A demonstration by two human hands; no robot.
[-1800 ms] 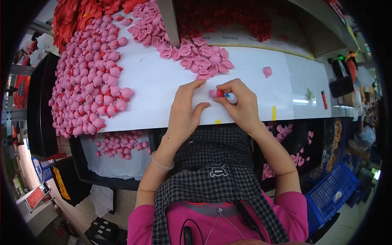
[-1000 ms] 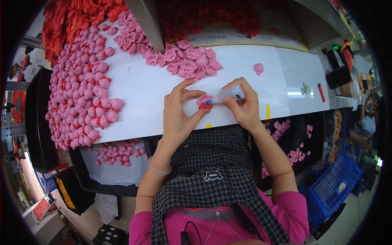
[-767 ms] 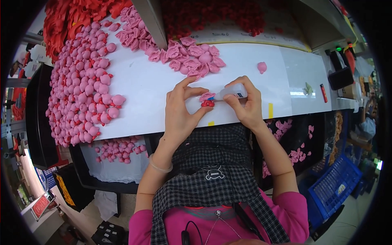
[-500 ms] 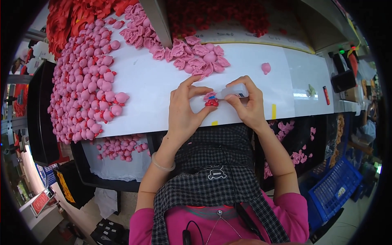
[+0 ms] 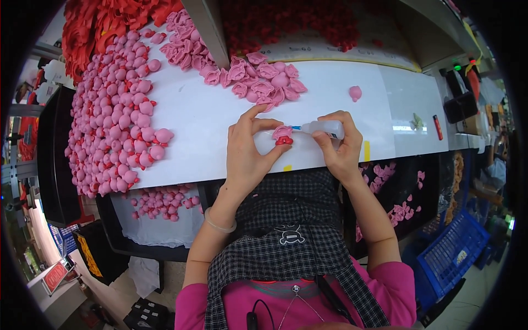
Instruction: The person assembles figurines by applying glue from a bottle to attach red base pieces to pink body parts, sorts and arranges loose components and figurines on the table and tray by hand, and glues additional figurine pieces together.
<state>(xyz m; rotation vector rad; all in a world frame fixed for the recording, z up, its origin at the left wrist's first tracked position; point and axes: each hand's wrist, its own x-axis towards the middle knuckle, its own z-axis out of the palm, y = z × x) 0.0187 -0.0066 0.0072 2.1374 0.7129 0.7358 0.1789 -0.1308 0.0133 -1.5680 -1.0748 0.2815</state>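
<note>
Between thumb and fingers, my left hand (image 5: 247, 143) pinches a small pink-and-red moulded toy part (image 5: 283, 134), its pink hollow side up and the red piece toward me. My right hand (image 5: 344, 146) is closed around a small translucent squeeze bottle (image 5: 328, 129) lying almost level. The bottle's blue nozzle tip (image 5: 297, 127) points left and sits right beside the pink rim; whether it touches I cannot tell. Just beyond my hands lies a cluster of loose pink hollow pieces (image 5: 264, 82). One lone pink piece (image 5: 355, 93) rests farther right on the white table (image 5: 214, 124).
A big pile of pink-and-red pieces (image 5: 115, 115) covers the table's left side, with red parts (image 5: 104, 33) behind. A grey upright post (image 5: 206, 33) stands at the back. Trays of pink parts, including a lined one (image 5: 159, 225), sit below the front edge. A red marker (image 5: 438, 127) lies right.
The bottle has drawn back to the right, its blue tip moving from inside the pink piece to beside its rim. My left hand stays in place with the part.
</note>
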